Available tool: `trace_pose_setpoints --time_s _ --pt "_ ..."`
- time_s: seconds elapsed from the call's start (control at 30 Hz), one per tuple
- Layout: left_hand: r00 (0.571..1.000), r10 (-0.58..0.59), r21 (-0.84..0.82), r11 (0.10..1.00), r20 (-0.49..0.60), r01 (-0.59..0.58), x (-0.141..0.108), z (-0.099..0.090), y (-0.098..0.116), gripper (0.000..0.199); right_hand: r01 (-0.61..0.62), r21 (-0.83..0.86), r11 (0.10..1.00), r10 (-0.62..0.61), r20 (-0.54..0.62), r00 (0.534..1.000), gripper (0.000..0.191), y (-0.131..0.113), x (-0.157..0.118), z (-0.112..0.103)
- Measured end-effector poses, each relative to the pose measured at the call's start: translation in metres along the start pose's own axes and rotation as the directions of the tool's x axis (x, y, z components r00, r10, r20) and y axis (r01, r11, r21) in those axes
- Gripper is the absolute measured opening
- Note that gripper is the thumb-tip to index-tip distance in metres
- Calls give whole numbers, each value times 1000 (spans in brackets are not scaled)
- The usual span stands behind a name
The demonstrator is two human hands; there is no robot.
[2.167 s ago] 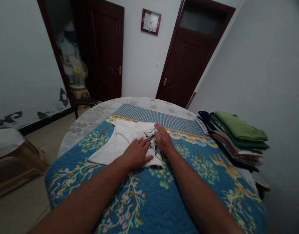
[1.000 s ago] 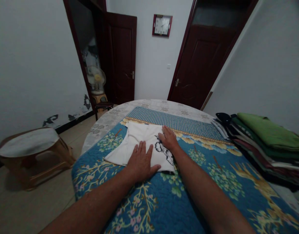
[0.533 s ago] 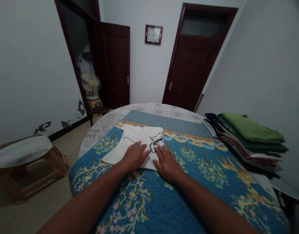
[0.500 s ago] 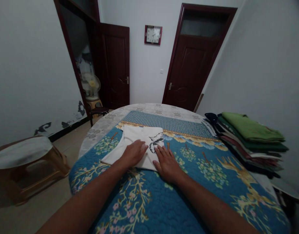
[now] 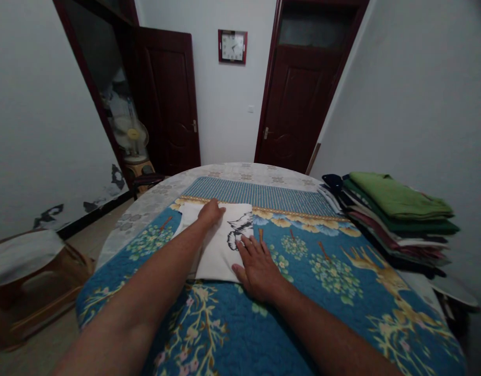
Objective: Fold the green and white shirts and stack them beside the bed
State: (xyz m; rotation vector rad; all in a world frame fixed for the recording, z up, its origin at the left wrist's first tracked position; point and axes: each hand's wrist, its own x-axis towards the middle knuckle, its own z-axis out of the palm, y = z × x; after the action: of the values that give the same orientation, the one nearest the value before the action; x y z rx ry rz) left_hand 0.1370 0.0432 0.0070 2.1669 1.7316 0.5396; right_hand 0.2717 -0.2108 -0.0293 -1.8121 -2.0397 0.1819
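Note:
A white T-shirt [image 5: 219, 256] with a black printed drawing lies partly folded on the blue flowered quilt [image 5: 303, 324]. My left hand [image 5: 212, 213] is at the upper part of the shirt, its fingers curled and closed on the cloth near the far edge. My left forearm crosses above the shirt's left side and hides some of it. Flat on the right side of the shirt rests my right hand [image 5: 258, 266], fingers outstretched beside the print, holding nothing.
A tall stack of folded clothes [image 5: 400, 209], green on top, stands at the table's right side. The round table [image 5: 240, 169] has a pale patterned cloth. To the left is a stool [image 5: 24, 256]; a fan [image 5: 132, 134] stands in the doorway.
My left hand has moved from the shirt's middle to its far edge and closed. The shirt's left part is folded inward more. My right hand stays on the print; the view shifted slightly.

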Motion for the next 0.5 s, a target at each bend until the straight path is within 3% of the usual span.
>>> trace_pose_setpoints --time_s 0.17,0.3,0.4,0.5 --pt "996 -6 47 999 -86 11 -6 14 1 35 -3 12 1000 3 12 1000 71 0 0 -1" --pt "991 37 86 996 -131 -26 -19 9 7 39 -2 34 999 4 -35 999 72 4 1 4" --pt "975 143 144 982 -173 -118 -45 1 8 47 -78 115 990 98 -175 980 75 15 9 6" --pt "927 336 227 928 -165 -296 -87 -2 0 52 -175 233 957 238 -277 931 66 32 23 1"
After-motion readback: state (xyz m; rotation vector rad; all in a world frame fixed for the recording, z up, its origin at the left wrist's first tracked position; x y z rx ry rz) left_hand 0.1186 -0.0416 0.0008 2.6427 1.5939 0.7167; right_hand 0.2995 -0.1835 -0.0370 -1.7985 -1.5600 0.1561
